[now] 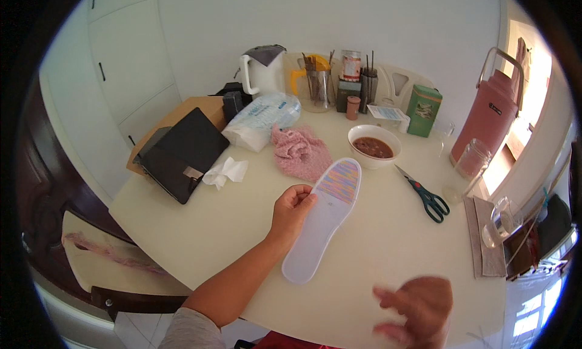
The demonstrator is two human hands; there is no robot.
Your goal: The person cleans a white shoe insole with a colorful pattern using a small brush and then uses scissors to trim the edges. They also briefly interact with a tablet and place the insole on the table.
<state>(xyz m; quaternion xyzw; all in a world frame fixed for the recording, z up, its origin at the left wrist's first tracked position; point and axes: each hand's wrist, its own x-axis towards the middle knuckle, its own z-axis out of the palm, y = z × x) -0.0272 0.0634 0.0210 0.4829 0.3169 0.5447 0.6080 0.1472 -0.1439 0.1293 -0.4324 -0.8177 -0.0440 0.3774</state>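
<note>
My left hand [291,212] grips a white shoe insole [317,233] by its left edge, thumb on top, and holds it up over the table. The toe part of the insole carries a band of multicoloured stitching [340,181] in pink, yellow, blue and purple; the rest is plain white. At the lower right my right hand [413,310] is blurred by motion, apart from the insole. Whether anything thin, such as a needle or thread, is between its fingers cannot be made out.
On the cream table [200,244] lie green-handled scissors [427,199], a bowl of reddish-brown food [373,146], a pink cloth [302,151], a crumpled tissue [226,172] and a black tablet [184,153]. Glass mugs [500,224] and a pink thermos [484,117] stand right.
</note>
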